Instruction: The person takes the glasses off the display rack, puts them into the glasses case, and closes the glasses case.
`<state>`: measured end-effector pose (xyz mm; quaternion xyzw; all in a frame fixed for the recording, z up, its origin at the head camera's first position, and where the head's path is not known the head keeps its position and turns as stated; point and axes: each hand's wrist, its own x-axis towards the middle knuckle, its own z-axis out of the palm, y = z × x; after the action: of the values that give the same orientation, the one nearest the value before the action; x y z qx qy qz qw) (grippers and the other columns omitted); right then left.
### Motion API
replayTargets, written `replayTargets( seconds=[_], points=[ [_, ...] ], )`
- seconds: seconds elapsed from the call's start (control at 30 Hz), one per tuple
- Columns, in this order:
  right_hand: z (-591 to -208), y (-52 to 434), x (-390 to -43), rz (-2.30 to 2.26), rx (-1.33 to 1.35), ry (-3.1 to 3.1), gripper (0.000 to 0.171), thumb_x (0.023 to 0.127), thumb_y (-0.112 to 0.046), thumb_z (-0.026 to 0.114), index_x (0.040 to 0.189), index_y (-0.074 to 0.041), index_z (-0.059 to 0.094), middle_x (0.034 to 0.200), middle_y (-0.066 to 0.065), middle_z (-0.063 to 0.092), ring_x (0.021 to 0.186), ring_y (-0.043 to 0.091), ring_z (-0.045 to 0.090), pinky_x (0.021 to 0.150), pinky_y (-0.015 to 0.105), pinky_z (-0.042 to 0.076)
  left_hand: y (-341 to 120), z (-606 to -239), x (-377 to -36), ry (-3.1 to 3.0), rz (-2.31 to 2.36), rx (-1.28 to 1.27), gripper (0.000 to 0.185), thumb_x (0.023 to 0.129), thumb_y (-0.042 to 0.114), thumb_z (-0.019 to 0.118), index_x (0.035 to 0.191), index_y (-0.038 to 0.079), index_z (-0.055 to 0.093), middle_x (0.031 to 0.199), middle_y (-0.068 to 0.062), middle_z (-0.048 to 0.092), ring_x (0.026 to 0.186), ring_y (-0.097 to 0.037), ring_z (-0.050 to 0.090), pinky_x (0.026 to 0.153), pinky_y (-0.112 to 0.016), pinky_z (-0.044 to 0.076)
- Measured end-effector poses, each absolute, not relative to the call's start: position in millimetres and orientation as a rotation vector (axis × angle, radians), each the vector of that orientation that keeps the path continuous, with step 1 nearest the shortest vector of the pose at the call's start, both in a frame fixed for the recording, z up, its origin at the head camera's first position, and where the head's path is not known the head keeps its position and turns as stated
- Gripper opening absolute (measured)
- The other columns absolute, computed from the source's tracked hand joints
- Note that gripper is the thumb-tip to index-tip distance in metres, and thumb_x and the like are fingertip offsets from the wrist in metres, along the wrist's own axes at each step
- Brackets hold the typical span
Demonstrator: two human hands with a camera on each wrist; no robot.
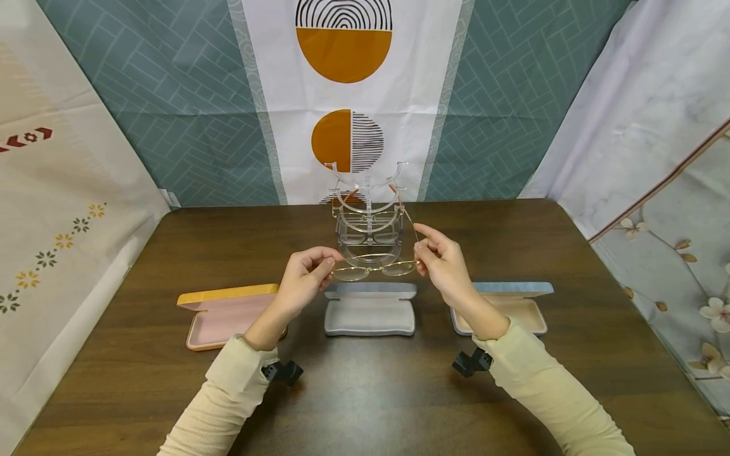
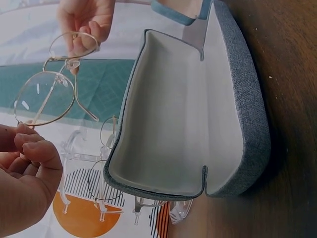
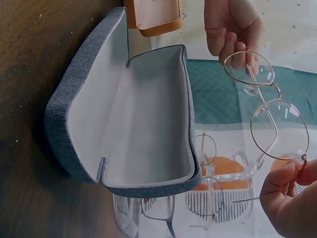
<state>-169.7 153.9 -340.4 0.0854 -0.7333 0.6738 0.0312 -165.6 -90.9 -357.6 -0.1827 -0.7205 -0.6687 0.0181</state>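
Both hands hold up a pair of thin gold round-lens glasses (image 1: 373, 268) by their outer ends. My left hand (image 1: 329, 261) pinches the left hinge, and my right hand (image 1: 421, 254) pinches the right hinge and temple. The temples are unfolded and point away from me toward a clear acrylic stand (image 1: 369, 190). Under the glasses, an open grey case (image 1: 369, 316) lies on the table. In the left wrist view the glasses (image 2: 47, 96) hang between my left hand (image 2: 25, 144) and right hand (image 2: 81, 29), beside the grey case (image 2: 188, 114). The right wrist view shows the glasses (image 3: 270, 111).
The stand carries two more pairs of glasses (image 1: 367, 228). An open yellow case with pink lining (image 1: 225, 313) lies at the left, and an open blue case with beige lining (image 1: 513, 307) at the right. The dark wooden table (image 1: 371, 392) is ringed by hanging cloths.
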Motion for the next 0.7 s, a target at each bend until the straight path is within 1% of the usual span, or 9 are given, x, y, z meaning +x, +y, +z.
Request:
replayTargets(
  seconds=[0.13,0.27,0.53,0.6,0.7],
  points=[
    [-340.6,153.8,-170.1,2.081,0.263,-2.258,0.039,0.092,0.004,0.045,0.13,0.003,0.044,0.07,0.006,0.049,0.056,0.009,0.046,0.052,0.019,0.041,-91.4,-358.3,-166.1,-2.24,-2.076,-0.578,0.013,0.089,-0.008,0.046,0.089,-0.015,0.057,0.057,-0.006,0.042,0.047,-0.011,0.039,0.041,-0.02,0.031],
    [-340.7,153.7,-170.1,2.09,0.258,-2.256,0.039,0.092,0.004,0.045,0.131,0.003,0.044,0.071,0.006,0.049,0.056,0.009,0.046,0.052,0.019,0.041,-91.5,-358.2,-165.9,-2.234,-2.077,-0.588,0.013,0.089,-0.008,0.045,0.09,-0.016,0.056,0.057,-0.005,0.042,0.047,-0.01,0.039,0.041,-0.019,0.031],
    [-340.3,152.7,-169.2,2.106,0.257,-2.248,0.039,0.092,0.003,0.045,0.131,0.003,0.043,0.071,0.006,0.048,0.055,0.009,0.046,0.052,0.019,0.042,-93.0,-357.6,-164.8,-2.267,-2.117,-0.557,0.019,0.093,-0.003,0.043,0.099,-0.016,0.056,0.062,-0.006,0.044,0.049,-0.01,0.04,0.044,-0.022,0.034],
    [-339.8,152.4,-169.0,2.107,0.256,-2.244,0.039,0.092,0.003,0.045,0.131,0.002,0.043,0.071,0.006,0.048,0.055,0.01,0.046,0.052,0.019,0.042,-93.9,-357.8,-164.1,-2.271,-2.124,-0.566,0.021,0.094,0.0,0.044,0.101,-0.016,0.056,0.063,-0.006,0.045,0.05,-0.01,0.041,0.045,-0.022,0.035],
    [-339.3,152.2,-168.8,2.109,0.255,-2.241,0.039,0.092,0.004,0.045,0.131,0.003,0.043,0.071,0.006,0.048,0.054,0.01,0.046,0.052,0.019,0.042,-95.6,-359.1,-163.1,-2.281,-2.089,-0.607,0.019,0.091,0.0,0.05,0.102,-0.013,0.058,0.064,-0.005,0.047,0.052,-0.01,0.042,0.047,-0.021,0.037]
  ],
)
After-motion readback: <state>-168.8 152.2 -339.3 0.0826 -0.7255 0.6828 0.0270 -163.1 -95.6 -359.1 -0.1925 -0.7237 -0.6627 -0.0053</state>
